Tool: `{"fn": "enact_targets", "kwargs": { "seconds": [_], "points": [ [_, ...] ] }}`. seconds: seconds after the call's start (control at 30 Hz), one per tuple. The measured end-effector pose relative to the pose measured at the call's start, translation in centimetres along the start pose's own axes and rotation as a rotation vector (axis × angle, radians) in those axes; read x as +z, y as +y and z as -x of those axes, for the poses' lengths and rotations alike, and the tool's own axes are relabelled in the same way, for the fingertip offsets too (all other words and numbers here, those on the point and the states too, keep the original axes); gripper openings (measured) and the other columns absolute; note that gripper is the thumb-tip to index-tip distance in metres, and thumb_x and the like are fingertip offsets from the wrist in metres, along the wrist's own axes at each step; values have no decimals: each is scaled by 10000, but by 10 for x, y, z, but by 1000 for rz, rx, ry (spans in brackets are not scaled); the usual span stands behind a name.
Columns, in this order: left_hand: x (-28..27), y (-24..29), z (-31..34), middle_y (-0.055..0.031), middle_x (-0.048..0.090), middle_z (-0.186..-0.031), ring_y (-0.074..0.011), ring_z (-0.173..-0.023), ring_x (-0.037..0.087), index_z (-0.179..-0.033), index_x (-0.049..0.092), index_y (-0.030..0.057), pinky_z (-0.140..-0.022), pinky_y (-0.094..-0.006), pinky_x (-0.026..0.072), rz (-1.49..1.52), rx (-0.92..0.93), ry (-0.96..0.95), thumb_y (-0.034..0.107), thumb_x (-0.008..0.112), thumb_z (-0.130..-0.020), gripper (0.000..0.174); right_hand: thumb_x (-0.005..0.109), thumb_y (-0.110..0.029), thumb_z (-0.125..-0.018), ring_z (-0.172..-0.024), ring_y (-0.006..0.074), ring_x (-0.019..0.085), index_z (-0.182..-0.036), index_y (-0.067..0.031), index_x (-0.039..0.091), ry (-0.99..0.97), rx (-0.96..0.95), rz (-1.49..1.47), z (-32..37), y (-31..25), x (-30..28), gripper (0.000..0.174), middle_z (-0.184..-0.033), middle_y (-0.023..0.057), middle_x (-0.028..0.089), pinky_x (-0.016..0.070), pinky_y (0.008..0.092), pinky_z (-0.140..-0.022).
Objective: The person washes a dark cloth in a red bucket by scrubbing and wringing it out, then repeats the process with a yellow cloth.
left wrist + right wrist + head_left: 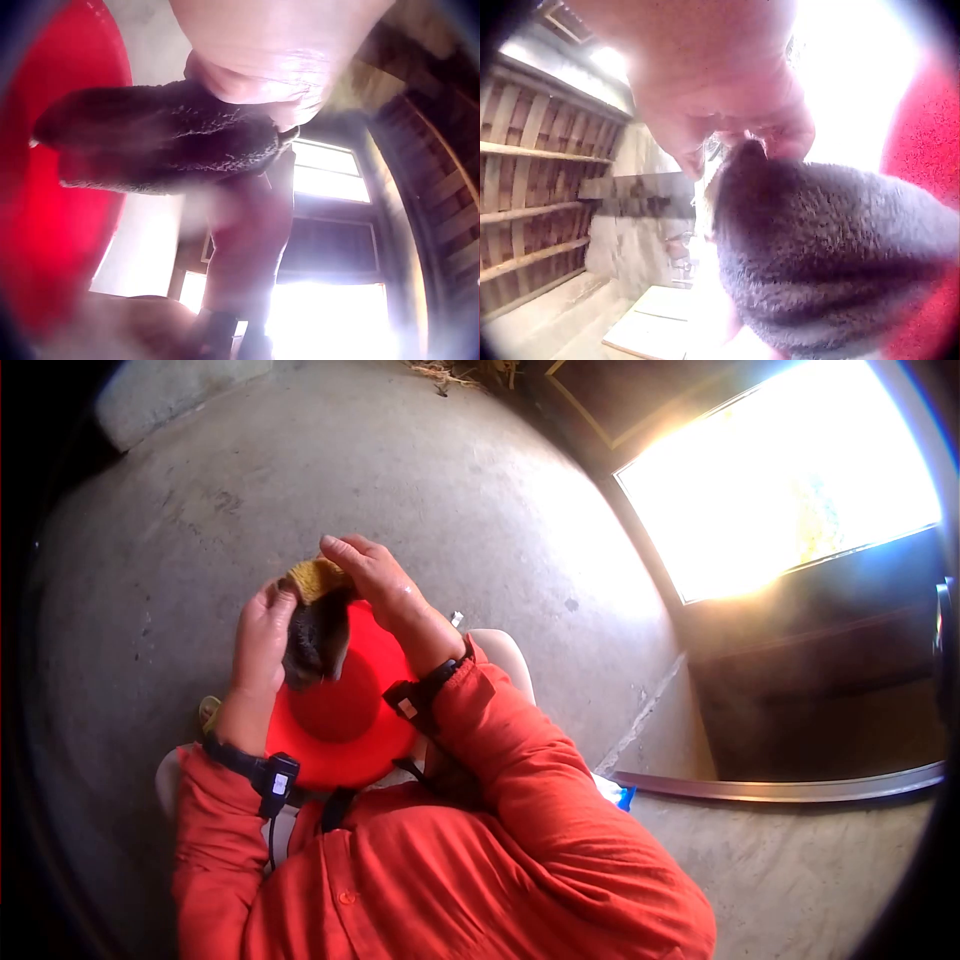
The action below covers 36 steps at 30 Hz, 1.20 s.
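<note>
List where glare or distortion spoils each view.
Head: window blown out, fisheye curving the doorsill, black corners. Left wrist: window glare low down, haze across the lower edge. Right wrist: white washout beside the dark cloth.

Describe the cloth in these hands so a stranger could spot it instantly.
Find the big red basin in front of the person. Above it, the left hand and right hand grip a dark, fuzzy cloth, with mustard yellow showing at its top. Its dark, fuzzy pile sets it apart from the smooth red basin and the orange-red shirt.
</note>
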State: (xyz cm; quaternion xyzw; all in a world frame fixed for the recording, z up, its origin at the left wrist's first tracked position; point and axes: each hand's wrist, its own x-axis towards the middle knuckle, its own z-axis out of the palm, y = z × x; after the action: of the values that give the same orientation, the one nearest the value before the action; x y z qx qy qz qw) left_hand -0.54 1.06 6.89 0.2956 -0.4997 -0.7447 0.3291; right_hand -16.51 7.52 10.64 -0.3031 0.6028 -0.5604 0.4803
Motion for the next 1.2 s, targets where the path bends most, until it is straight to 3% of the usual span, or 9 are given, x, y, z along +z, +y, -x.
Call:
{"fn": "enact_targets", "kwargs": {
  "seconds": [0.33,0.53,0.6,0.63,0.73,0.83,0.87,0.97,1.2],
  "points": [
    [13,20,4,-56,604,-993,-165,-923,583,-1052,566,46,-811,-308,477,377,-282,163,436,522,-934,410,672,-132,-830,-696,78,553,-952,-45,583,31,-320,-124,5,14,11,174,-775,-6,594,463,244,-595],
    [-30,-33,-10,-1,563,-794,-140,-751,546,-824,561,142,-709,-296,465,756,-307,-112,412,552,-926,289,623,-64,-789,-527,115,548,-865,-47,529,105,-897,868,42,24,58,122,-587,18,474,441,293,-463],
    [-7,-34,1,-16,534,-777,-143,-680,523,-898,547,115,-650,-284,455,793,-343,122,373,509,-954,267,560,-50,-797,-463,136,512,-833,-57,496,67,-1314,1101,45,16,67,74,-558,10,416,423,321,-424],
    [-16,-60,-6,-19,548,-790,-149,-710,534,-907,555,109,-667,-289,461,468,-258,89,333,502,-952,235,517,-72,-838,-436,128,475,-816,-60,485,230,-1155,1646,45,24,66,40,-552,35,409,421,340,-417],
    [-3,-38,6,-79,608,-855,-190,-770,586,-948,566,33,-679,-325,502,518,-298,-246,211,448,-951,214,550,-88,-751,-486,173,566,-787,-82,426,159,-619,1046,-3,29,42,129,-634,44,526,385,330,-363],
    [-5,-70,-11,-70,593,-897,-178,-807,568,-966,555,34,-738,-304,482,291,-125,-55,210,464,-945,199,557,-92,-749,-443,155,529,-760,-99,412,331,-740,1214,-7,26,41,146,-603,23,503,359,314,-349],
    [-14,-85,-14,-58,581,-886,-171,-793,559,-953,547,44,-734,-299,476,153,-46,-86,215,472,-943,187,498,-46,-814,-422,119,388,-675,-129,386,537,-1027,1937,20,16,48,197,-524,26,321,307,276,-364],
    [-25,-86,-1,-19,549,-832,-142,-730,530,-915,544,72,-673,-283,462,175,-99,-70,263,485,-943,201,557,-51,-764,-374,193,413,-730,-104,391,209,-1302,1323,38,23,77,178,-503,19,359,361,308,-362],
    [28,-9,10,-21,611,-866,-152,-766,599,-1027,579,86,-636,-282,496,556,-481,-38,343,536,-928,279,587,-197,-842,-666,323,647,-859,21,516,349,-277,1007,-34,34,17,230,-751,201,641,497,411,-594]
  ]
}}
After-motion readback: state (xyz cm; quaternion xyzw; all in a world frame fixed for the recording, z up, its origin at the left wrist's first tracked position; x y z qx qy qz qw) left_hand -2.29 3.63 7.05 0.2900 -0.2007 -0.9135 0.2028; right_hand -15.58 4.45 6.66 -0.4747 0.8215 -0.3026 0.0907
